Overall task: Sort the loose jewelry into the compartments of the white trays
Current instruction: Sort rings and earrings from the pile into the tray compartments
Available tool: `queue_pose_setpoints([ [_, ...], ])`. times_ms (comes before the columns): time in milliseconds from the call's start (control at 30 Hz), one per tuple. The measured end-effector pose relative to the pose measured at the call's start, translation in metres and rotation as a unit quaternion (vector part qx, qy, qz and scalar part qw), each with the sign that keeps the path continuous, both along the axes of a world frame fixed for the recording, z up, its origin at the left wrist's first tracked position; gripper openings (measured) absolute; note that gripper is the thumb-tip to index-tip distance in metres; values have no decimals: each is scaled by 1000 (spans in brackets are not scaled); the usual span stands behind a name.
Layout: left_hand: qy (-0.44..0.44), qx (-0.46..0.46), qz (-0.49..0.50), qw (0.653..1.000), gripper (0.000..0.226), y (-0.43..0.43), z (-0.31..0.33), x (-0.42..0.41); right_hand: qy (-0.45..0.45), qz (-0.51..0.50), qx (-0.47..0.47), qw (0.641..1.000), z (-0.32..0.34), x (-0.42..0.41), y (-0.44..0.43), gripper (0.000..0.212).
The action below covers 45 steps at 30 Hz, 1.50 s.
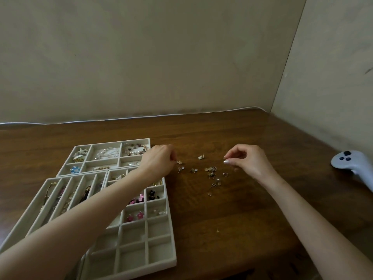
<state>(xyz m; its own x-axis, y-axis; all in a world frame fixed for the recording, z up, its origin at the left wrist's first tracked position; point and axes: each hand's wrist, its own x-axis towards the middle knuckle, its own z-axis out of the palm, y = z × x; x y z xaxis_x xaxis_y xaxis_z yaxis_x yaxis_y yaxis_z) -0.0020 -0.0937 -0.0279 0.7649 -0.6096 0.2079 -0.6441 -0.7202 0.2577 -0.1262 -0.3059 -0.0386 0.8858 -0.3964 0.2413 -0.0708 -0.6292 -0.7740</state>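
Judged well along: the trays (169,229) at the table's (262,219) left edge hold many pieces, but loose jewelry (212,174) remains mid-table between the left hand (159,158) and right hand (250,160), both narrowly pinched; I cannot tell whether either holds anything.

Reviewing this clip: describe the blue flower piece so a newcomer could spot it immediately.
On the wooden table, find the farthest white tray at the left. In its near-left corner compartment lies the blue flower. It is the only blue piece; the other flowers, in the grid tray, are pink.
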Motion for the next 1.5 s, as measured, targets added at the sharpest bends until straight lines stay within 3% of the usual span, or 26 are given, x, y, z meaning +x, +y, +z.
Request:
queue_pose_setpoints([
  [300,4,-47,-161,986,11,-29,-16,-16,-46,-28,-20,998,-16,3,-3,7],
  [433,4,-12,-185,983,30,-49,-17,-23,-38,-37,-49,997,-16,1,-3,7],
  [533,6,18,-211,977,29,-56,-17,-25,-39,-38,-64,996,-16,0,-2,7],
  [767,8,37,-210,977,24,-42,-16,-17,-42,-23,-64,997,-16,1,-1,8],
  [967,93,15,-190,977,34,-38,-7,-12,-45,-21,-64,997,-17,0,-2,8],
  [1100,102,-12,-173,980,29,-40,-6,-10,-39,-18,-66,997,-17,0,-3,8],
  [1233,78,-15,-156,985,22,-41,-4,-10,-41,-17,-66,997,-17,1,-3,8],
  [1367,44,66,-171,982,22,-42,-10,-11,-36,-15,-62,997,-18,1,-4,7],
  [1500,20,10,-156,987,15,-46,-12,-11,-33,-9,-63,997,-18,2,-4,8],
])
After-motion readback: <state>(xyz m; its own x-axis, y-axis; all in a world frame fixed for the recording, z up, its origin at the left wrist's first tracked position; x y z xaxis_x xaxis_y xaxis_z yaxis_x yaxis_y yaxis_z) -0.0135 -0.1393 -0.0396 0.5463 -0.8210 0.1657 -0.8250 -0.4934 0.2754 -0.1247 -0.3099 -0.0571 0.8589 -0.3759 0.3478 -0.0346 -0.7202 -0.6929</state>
